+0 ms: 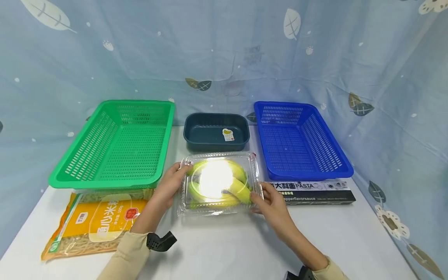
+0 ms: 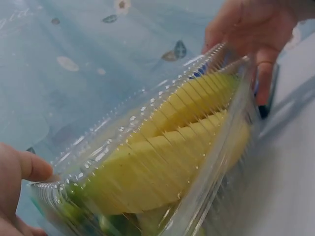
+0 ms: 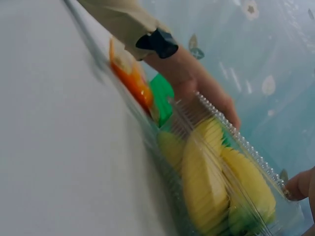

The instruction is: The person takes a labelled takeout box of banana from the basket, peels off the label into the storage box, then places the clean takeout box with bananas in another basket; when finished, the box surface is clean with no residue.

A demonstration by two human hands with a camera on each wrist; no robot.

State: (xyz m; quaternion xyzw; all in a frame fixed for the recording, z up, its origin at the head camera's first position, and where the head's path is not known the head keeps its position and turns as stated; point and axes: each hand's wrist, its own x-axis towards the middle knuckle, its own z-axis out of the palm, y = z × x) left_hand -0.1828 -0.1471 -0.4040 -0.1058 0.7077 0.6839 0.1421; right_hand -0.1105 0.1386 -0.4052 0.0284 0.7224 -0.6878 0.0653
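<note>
Between my two hands is a clear plastic clamshell box (image 1: 220, 210) with several bananas (image 1: 241, 190) inside. My left hand (image 1: 170, 182) grips its left end, thumb on the lid's edge. At the opposite end my right hand (image 1: 274, 204) holds the box, thumb on top and the other fingers at the side. Glare covers the middle of the lid in the head view. In the left wrist view the ribbed side of the box shows yellow bananas (image 2: 142, 167) with green tips. The right wrist view shows the box close over the white tabletop (image 3: 74, 147).
A green basket (image 1: 140, 151) stands back left, a blue basket (image 1: 301, 144) back right. Between them sits a dark teal tub (image 1: 199, 134) with a banana sticker (image 1: 228, 134). An orange noodle bag (image 1: 91, 229) lies front left, a black-and-white pasta box (image 1: 318, 196) before the blue basket.
</note>
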